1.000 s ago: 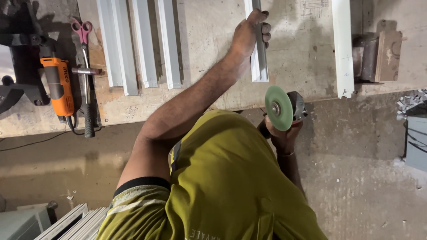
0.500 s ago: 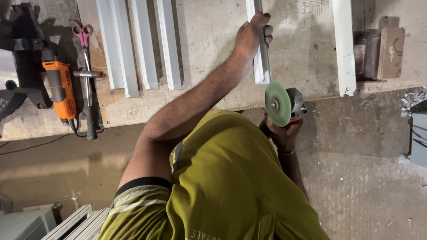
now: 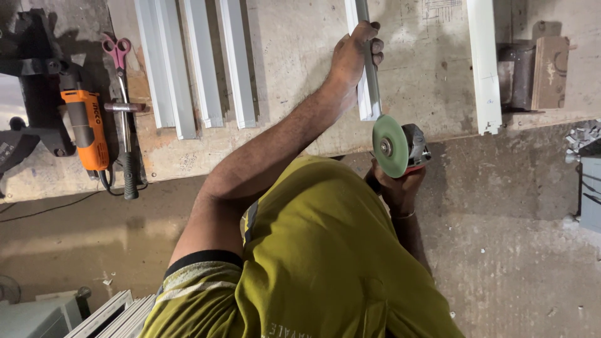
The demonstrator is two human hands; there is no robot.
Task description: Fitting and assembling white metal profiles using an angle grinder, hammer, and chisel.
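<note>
The left hand [image 3: 354, 59] is stretched out over the worktop [image 3: 300, 81] with its fingers curled round a narrow white profile strip [image 3: 369, 75], pinning it flat against the board. The near end of that strip sits close to the worktop's front edge. The right hand [image 3: 397, 188] is lower, off the edge of the board, wrapped tightly round the body of an angle grinder [image 3: 410, 150]. The grinder's green cutting disc [image 3: 389, 146] stands on edge just at the strip's near end; whether it touches the strip cannot be told.

Further along the worktop, three or four more white profile strips [image 3: 194, 62] lie side by side, running away from the person, well apart from the held one. Another white strip [image 3: 484, 62] lies on the other side, its end at the board's edge, with a brown wooden block [image 3: 549, 72] and a dark metal part just beside it. At the far end lie pink-handled scissors [image 3: 117, 50], a hammer [image 3: 125, 138] with a dark grip, and an orange power tool [image 3: 84, 128] beside a black metal fixture.

The worktop is a worn, scuffed pale board with pencil marks. Below it is a rough, dusty concrete floor [image 3: 519, 250] with small white chips scattered about, and a dark cable [image 3: 44, 209] trailing across it. A stack of white frame pieces [image 3: 119, 313] rests at the bottom corner. The person wears an olive-yellow shirt.
</note>
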